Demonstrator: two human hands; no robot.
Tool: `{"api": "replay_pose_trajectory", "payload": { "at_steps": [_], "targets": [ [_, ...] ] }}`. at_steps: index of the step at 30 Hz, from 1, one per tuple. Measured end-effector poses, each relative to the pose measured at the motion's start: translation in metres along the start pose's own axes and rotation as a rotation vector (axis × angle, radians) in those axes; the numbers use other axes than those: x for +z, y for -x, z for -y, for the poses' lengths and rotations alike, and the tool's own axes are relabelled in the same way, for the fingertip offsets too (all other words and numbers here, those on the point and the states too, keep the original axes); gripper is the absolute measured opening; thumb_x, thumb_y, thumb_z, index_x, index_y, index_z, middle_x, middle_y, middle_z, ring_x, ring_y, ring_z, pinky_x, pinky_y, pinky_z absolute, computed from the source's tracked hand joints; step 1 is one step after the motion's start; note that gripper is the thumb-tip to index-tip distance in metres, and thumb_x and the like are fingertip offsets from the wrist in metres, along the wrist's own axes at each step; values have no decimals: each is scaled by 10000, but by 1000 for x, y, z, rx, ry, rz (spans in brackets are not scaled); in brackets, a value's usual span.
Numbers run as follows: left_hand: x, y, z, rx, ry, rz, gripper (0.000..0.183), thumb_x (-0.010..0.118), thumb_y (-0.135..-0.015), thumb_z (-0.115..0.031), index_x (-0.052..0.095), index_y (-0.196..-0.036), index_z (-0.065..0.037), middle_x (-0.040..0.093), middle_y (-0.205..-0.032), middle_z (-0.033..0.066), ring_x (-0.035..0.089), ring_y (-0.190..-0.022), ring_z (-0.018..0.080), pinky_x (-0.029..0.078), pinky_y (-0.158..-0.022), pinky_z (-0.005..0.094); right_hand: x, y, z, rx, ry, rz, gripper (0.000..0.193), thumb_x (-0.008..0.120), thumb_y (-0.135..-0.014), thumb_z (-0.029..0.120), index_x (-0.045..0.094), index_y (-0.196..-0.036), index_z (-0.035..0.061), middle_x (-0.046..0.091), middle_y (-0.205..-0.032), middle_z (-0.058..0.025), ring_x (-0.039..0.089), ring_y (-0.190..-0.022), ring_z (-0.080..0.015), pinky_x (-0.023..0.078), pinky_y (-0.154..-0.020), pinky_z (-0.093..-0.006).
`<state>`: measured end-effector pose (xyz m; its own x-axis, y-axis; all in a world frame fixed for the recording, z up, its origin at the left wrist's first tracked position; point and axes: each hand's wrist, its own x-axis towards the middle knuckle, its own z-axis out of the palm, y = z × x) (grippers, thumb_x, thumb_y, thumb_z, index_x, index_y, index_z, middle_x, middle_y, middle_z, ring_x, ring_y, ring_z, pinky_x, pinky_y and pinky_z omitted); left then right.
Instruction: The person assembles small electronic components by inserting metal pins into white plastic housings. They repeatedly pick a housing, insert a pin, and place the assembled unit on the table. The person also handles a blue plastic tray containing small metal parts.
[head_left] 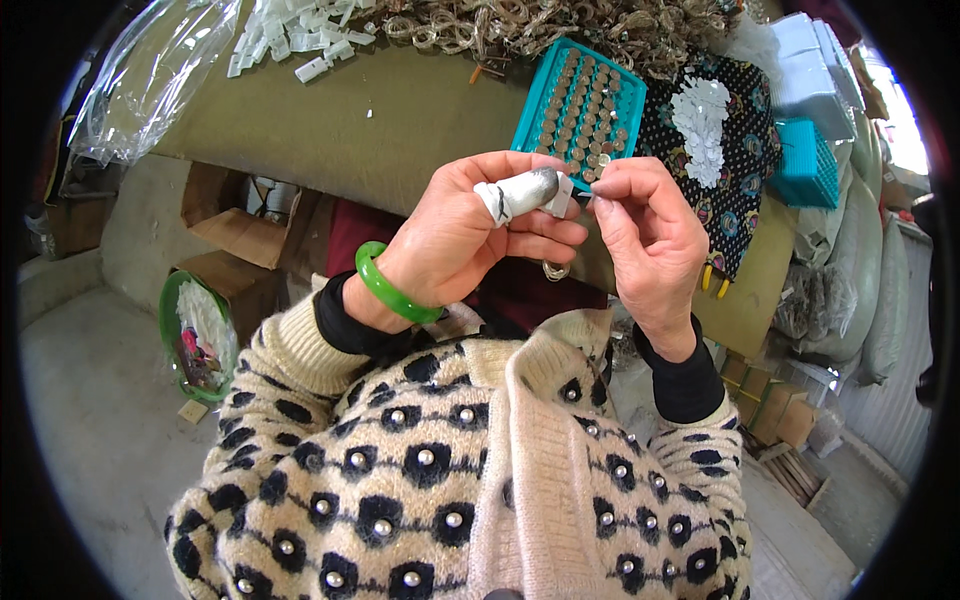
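Note:
My left hand [450,215] wears a green bangle and has a white wrapping with a dark grey tip on its thumb. Between that thumb and the fingers sits a small white plastic case [561,197]. A thin coiled wire [555,270] dangles below these fingers; whether it joins the case I cannot tell. Close by on the right, my right hand [655,225] pinches thumb and forefinger together beside the case. What they hold is too small to make out. Just beyond both hands lies a teal tray [525,120] with rows of round, coin-like button cells [583,105].
White plastic cases [300,35] are heaped at the far left, near clear plastic film [150,80]. Bundled wires [560,30] line the back. Small white pieces [702,130] lie on a patterned black cloth [745,150]. A teal basket [808,165] stands right; a green-rimmed basin [170,335] sits lower left.

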<state>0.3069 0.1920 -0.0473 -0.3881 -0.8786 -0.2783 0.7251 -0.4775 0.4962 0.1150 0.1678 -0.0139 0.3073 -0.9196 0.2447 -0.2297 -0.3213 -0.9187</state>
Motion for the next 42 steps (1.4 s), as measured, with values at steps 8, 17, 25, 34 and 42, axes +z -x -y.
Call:
{"api": "replay_pose_trajectory", "payload": {
  "at_steps": [8, 17, 25, 34, 42],
  "targets": [
    [34, 4, -77, 765, -514, 21, 246, 614, -947, 16, 624, -1191, 44, 710, -1048, 134, 709, -979, 224, 564, -911, 312, -10, 2, 12, 7, -38, -109, 110, 597, -868, -99, 589, -940, -18, 581, -953, -76, 564, -838, -123, 473, -742, -231],
    [104, -48, -218, 1706, -1624, 46, 305, 644, -830, 91, 688, -1111, -21, 686, -1123, 146, 688, -983, 277, 541, -856, 337, -23, 10, 14, -120, -72, -176, 90, 583, -879, -81, 588, -937, -12, 579, -911, -69, 570, -806, -117, 482, -720, -240],
    [145, -98, -298, 1937, -2164, -18, 243, 644, -848, 2, 691, -1084, -35, 642, -1012, 163, 635, -930, 294, 543, -817, 379, -26, 33, 25, -109, -161, -191, 93, 563, -916, -78, 559, -965, 2, 552, -968, -52, 554, -803, -94, 473, -727, -217],
    [182, -97, -318, 1309, -1130, -201, 127, 647, -920, -7, 701, -1033, 14, 704, -909, 81, 652, -729, 118, 549, -624, 250, -31, 50, 31, -147, -187, -218, 51, 557, -939, -41, 559, -958, 7, 578, -964, -70, 590, -752, -114, 510, -701, -257],
    [183, -83, -310, 1163, -817, -189, 142, 662, -917, -22, 690, -1054, 2, 699, -874, 84, 660, -685, 128, 540, -531, 256, -35, 57, 32, -165, -177, -209, 53, 558, -942, -52, 550, -954, 0, 542, -990, -74, 562, -790, -112, 491, -725, -242]
  ]
}}
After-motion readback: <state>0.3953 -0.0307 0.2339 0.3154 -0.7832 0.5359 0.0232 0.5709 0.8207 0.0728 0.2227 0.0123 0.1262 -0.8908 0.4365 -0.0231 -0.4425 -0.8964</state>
